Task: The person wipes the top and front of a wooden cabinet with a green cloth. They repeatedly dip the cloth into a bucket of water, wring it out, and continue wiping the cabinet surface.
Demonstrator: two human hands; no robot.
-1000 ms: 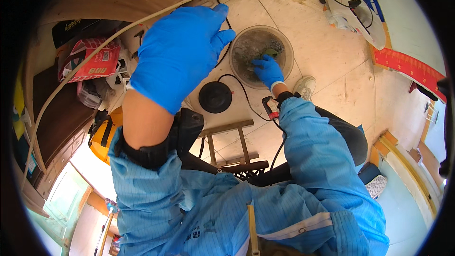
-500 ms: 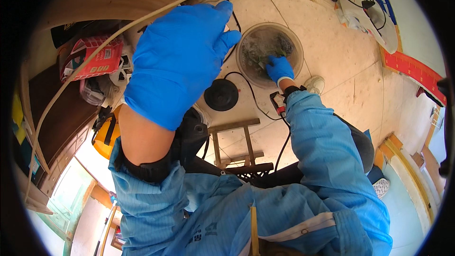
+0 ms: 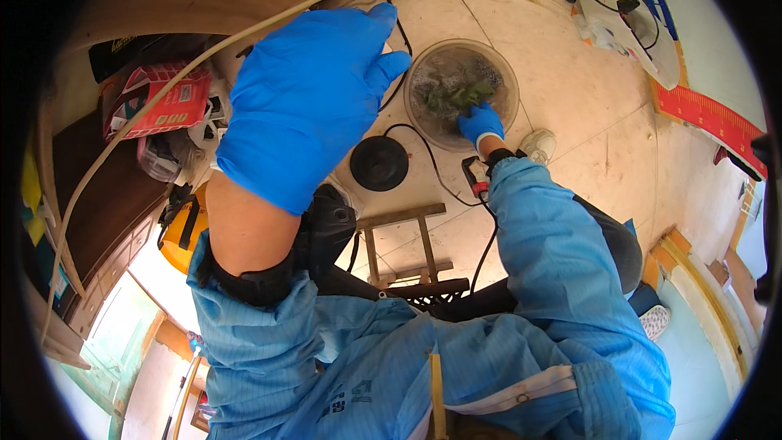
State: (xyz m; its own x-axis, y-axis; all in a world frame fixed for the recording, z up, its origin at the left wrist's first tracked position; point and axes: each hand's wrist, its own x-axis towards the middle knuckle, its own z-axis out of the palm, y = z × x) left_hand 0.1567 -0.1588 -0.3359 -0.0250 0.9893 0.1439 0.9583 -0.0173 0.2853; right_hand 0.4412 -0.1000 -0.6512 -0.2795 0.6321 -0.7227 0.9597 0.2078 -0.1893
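Note:
My left hand (image 3: 309,90), in a blue glove, is raised close to the camera at upper left, fingers curled; anything within its grip is hidden. My right hand (image 3: 481,122), also gloved, reaches into a round translucent basin (image 3: 509,85) of cloudy water on the floor, closed at the edge of some dark green leafy material (image 3: 464,94); its fingertips are partly hidden. A round black disc (image 3: 379,163) lies left of the basin's lower edge, with a black cord beside it. A black-and-red device (image 3: 475,175) sits just below my right wrist.
A small wooden frame (image 3: 399,216) stands between my legs. Bags and clutter, including a red bag (image 3: 163,102), fill the left. A pale cable (image 3: 244,33) crosses the upper left. Looped black cord on a white object (image 3: 619,24) and a red strip (image 3: 705,114) are upper right.
The green material in the basin has shifted and shows more above my right hand, which moves slightly within the basin. My left hand stays raised; the whole view has shifted a little.

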